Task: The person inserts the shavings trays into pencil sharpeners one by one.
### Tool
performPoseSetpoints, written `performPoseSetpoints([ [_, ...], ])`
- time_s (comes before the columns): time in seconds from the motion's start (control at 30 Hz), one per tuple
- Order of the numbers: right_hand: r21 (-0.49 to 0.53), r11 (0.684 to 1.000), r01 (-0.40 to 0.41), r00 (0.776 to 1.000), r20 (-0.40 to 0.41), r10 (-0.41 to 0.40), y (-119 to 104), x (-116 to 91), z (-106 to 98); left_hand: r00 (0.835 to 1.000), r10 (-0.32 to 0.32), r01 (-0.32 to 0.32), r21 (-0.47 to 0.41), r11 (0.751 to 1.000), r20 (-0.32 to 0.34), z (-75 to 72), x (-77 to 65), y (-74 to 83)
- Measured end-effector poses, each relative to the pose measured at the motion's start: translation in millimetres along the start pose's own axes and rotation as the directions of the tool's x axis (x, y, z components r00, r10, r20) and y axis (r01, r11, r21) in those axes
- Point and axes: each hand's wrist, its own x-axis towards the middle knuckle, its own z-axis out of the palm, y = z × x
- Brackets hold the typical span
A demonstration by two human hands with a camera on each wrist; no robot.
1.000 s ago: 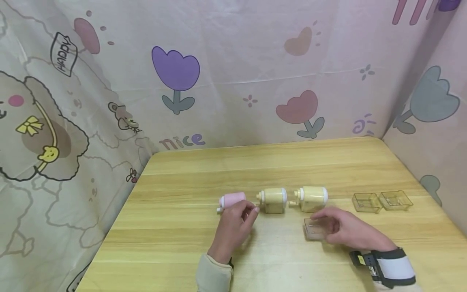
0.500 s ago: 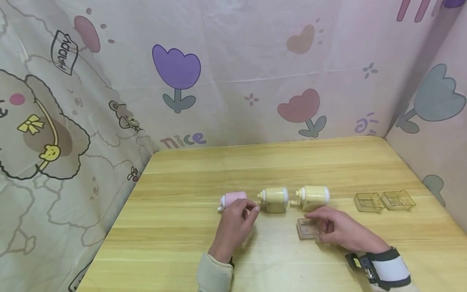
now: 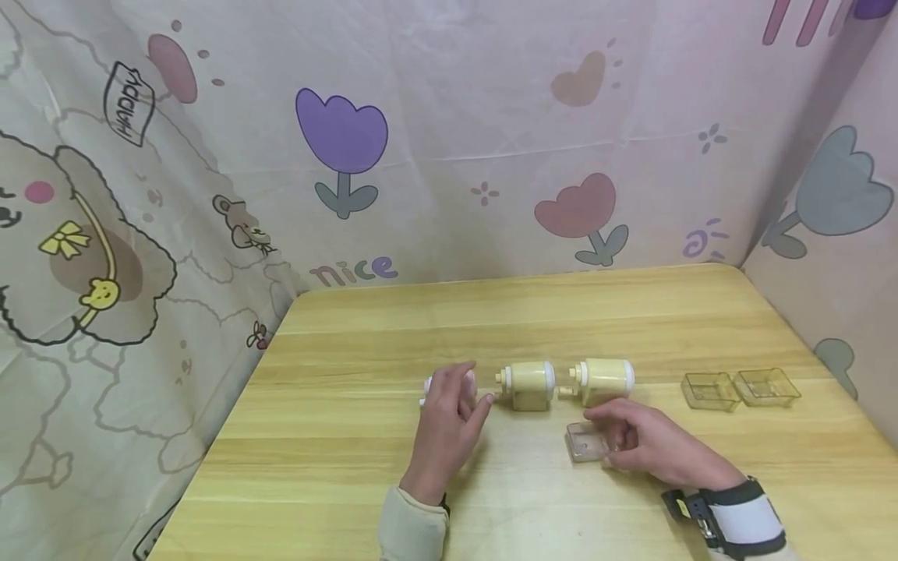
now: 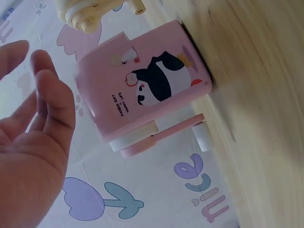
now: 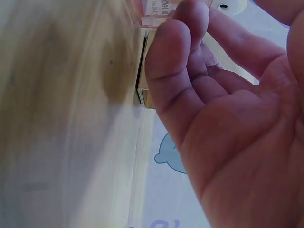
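Note:
A pink pencil sharpener (image 4: 114,90) with a panda print and a crank stands on the table. My left hand (image 3: 445,432) is beside it, fingers spread and raised; the left wrist view shows a gap between hand and sharpener. In the head view that hand covers most of it. My right hand (image 3: 652,442) pinches a clear pinkish shavings drawer (image 3: 582,442) at its right end, low over the table in front of the sharpeners. Part of the drawer is hidden by the fingers. Two yellow pencil sharpeners, one in the middle (image 3: 531,378) and one further right (image 3: 609,377), stand behind.
Two clear yellow drawers, a left one (image 3: 710,391) and a right one (image 3: 768,387), lie side by side at the right of the wooden table (image 3: 351,335). Printed cloth (image 3: 449,93) hangs behind the table and along both sides.
My right hand has moved left with the pinkish drawer, whose face now tips more toward the camera. The left hand's fingers have lifted and spread near the pink sharpener.

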Motion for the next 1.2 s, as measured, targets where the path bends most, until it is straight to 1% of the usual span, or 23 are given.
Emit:
performPoseSetpoints([
  [0.1,-0.005,1.000,-0.005,1.000,-0.004,0.005,0,0,0,0.999,-0.018,0.019,0.057,0.998,-0.030,-0.7,0.3,0.0],
  [0.2,-0.009,1.000,-0.015,1.000,-0.002,0.015,0,0,0,0.998,-0.053,0.058,0.112,0.992,-0.044,-1.4,-0.4,0.0],
  [0.27,-0.015,1.000,-0.019,1.000,0.000,0.019,0,0,0,0.996,-0.082,0.087,0.133,0.987,-0.039,-2.1,-0.9,0.2],
  [0.37,-0.021,1.000,-0.017,1.000,0.002,0.017,1,0,0,0.989,-0.146,0.145,0.159,0.977,-0.006,-3.2,-2.4,0.6],
  [0.43,-0.021,1.000,-0.015,1.000,0.003,0.015,1,-1,1,0.981,-0.192,0.184,0.183,0.966,0.023,-3.9,-3.6,0.5],
  [0.53,-0.019,1.000,-0.014,1.000,0.005,0.014,1,-1,0,0.963,-0.259,0.241,0.202,0.949,0.067,-4.5,-5.4,-0.2],
  [0.63,-0.019,1.000,-0.018,1.000,0.007,0.018,0,-1,0,0.944,-0.317,0.294,0.203,0.934,0.088,-4.7,-6.6,-1.1],
  [0.73,-0.024,0.999,-0.032,0.999,0.009,0.032,-1,-1,0,0.927,-0.362,0.341,0.183,0.922,0.096,-4.7,-7.5,-1.9],
  [0.8,-0.033,0.999,-0.040,0.999,0.010,0.040,-1,-2,0,0.926,-0.366,0.345,0.182,0.921,0.093,-4.8,-8.0,-2.7],
  [0.9,-0.047,0.998,-0.044,0.999,0.009,0.045,-2,-2,0,0.931,-0.354,0.333,0.190,0.924,0.090,-5.8,-7.6,-3.5],
  [0.97,-0.057,0.998,-0.040,0.999,0.008,0.040,-2,-2,-1,0.937,-0.340,0.319,0.196,0.927,0.081,-6.9,-7.2,-4.0],
  [1.03,-0.059,0.998,-0.036,0.999,0.009,0.037,-2,-1,0,0.937,-0.340,0.320,0.196,0.927,0.078,-8.2,-6.9,-4.9],
  [1.13,-0.059,0.998,-0.034,0.999,0.010,0.034,-3,0,0,0.938,-0.335,0.316,0.187,0.930,0.083,-10.5,-6.5,-6.3],
  [1.2,-0.060,0.998,-0.036,0.999,0.010,0.036,-3,0,0,0.940,-0.325,0.304,0.174,0.937,0.103,-12.2,-6.4,-7.0],
])
